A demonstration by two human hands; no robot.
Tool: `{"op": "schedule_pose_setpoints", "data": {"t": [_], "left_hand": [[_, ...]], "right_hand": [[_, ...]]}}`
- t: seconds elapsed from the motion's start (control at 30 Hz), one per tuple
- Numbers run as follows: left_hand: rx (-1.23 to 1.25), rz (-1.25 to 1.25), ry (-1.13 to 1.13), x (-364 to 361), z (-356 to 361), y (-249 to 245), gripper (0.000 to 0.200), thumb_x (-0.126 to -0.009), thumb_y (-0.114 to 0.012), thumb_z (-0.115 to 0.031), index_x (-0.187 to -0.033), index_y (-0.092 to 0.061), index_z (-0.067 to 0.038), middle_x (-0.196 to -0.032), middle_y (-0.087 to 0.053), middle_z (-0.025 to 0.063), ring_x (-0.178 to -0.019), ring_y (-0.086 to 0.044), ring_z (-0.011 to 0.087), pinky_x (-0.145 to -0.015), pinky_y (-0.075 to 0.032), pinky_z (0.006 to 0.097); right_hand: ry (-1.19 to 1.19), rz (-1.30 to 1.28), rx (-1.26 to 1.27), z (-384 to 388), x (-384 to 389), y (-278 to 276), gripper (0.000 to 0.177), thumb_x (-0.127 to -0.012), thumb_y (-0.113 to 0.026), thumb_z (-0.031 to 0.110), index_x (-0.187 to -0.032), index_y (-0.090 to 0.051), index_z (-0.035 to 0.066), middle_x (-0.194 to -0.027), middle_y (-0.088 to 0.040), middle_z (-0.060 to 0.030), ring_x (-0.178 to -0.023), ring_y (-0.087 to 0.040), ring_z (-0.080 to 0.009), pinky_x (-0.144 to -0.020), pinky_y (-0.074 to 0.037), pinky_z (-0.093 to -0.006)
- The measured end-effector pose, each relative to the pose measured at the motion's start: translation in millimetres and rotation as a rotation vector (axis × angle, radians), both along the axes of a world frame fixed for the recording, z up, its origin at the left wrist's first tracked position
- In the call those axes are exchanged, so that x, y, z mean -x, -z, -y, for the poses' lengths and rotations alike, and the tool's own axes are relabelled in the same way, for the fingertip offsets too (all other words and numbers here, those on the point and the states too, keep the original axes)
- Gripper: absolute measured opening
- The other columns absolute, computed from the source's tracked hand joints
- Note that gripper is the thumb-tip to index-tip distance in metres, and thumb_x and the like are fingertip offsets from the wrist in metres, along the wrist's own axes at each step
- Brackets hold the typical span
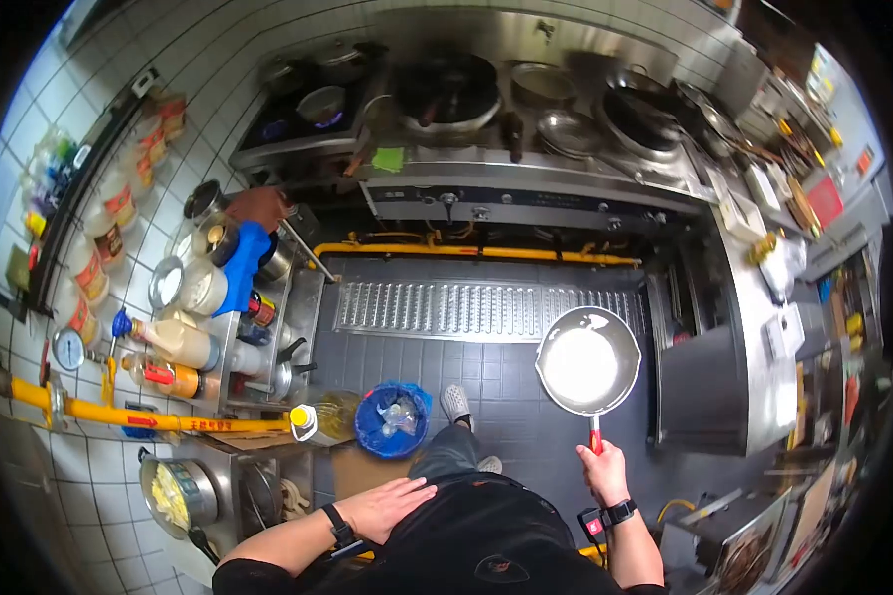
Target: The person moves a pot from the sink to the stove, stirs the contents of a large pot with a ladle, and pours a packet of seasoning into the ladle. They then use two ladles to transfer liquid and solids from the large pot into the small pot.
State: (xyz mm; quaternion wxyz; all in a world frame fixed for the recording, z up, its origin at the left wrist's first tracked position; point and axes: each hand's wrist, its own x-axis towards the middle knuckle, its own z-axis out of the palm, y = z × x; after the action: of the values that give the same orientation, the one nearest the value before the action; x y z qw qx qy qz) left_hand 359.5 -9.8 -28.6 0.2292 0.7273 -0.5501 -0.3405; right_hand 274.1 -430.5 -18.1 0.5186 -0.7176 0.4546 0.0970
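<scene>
My right hand (603,470) is wrapped round the red handle of a saucepan (587,362). The pan is held out over the floor, its pale inside facing up, with bright glare and a whitish patch near the far rim. My left hand (389,508) lies flat against the front of my black shirt, fingers stretched out and holding nothing. Close to that hand, on the floor, stands a bin with a blue liner (372,436) and some clear plastic inside. Beside the bin is a large oil jug with a yellow cap (304,417).
Ahead runs a stove counter (556,169) with woks and pans; a small pot (321,105) sits over a blue flame. Bottles and jars crowd the left shelf, above a yellow pipe (218,424). A steel counter (764,347) borders the right. A metal drain grate (437,307) crosses the floor.
</scene>
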Motion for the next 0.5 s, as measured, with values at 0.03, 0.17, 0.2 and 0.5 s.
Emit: {"op": "schedule_pose_setpoints", "data": {"t": [0.03, 0.17, 0.2, 0.5], "left_hand": [[-0.008, -0.002, -0.026, -6.1, 1.0, 2.1, 0.096, -0.076, -0.075, -0.027, -0.154, -0.028, 0.004, -0.159, -0.033, 0.0217, -0.149, -0.029, 0.0386, -0.122, -0.025, 0.0478], [-0.03, 0.048, -0.083, -48.8, 4.8, -0.3, 0.101, -0.069, -0.078, -0.019, -0.154, -0.028, 0.004, -0.159, -0.032, 0.0214, -0.15, -0.028, 0.0377, -0.122, -0.025, 0.0476], [-0.029, 0.031, -0.115, -60.4, 4.4, -3.8, 0.103, -0.066, -0.078, -0.016, -0.154, -0.028, 0.004, -0.159, -0.033, 0.0212, -0.15, -0.028, 0.0373, -0.122, -0.025, 0.0476], [-0.049, 0.011, -0.43, -112.0, -19.1, -7.1, 0.104, -0.062, -0.077, -0.007, -0.154, -0.028, 0.004, -0.158, -0.034, 0.0193, -0.149, -0.029, 0.0358, -0.121, -0.027, 0.0451]], "right_hand": [[-0.059, 0.005, 0.002, 1.9, -16.9, 2.1, 0.027, -0.091, -0.072, 0.018, -0.077, -0.056, 0.002, -0.056, -0.055, -0.0027, -0.043, -0.052, -0.0129, -0.04, -0.042, -0.0316], [-0.201, 0.001, -0.035, -2.6, -92.6, 2.5, 0.026, -0.093, -0.072, 0.017, -0.078, -0.054, 0.004, -0.056, -0.053, -0.0005, -0.042, -0.05, -0.0109, -0.039, -0.039, -0.03], [-0.231, -0.008, -0.062, -6.7, -112.2, 0.8, 0.027, -0.094, -0.071, 0.016, -0.078, -0.052, 0.006, -0.056, -0.051, 0.0009, -0.042, -0.048, -0.0098, -0.038, -0.038, -0.029], [-0.728, 0.086, 0.043, -41.0, -286.9, 30.0, 0.023, -0.095, -0.07, 0.02, -0.083, -0.058, 0.004, -0.057, -0.054, -0.0009, -0.044, -0.052, -0.011, -0.041, -0.041, -0.0282]]}}
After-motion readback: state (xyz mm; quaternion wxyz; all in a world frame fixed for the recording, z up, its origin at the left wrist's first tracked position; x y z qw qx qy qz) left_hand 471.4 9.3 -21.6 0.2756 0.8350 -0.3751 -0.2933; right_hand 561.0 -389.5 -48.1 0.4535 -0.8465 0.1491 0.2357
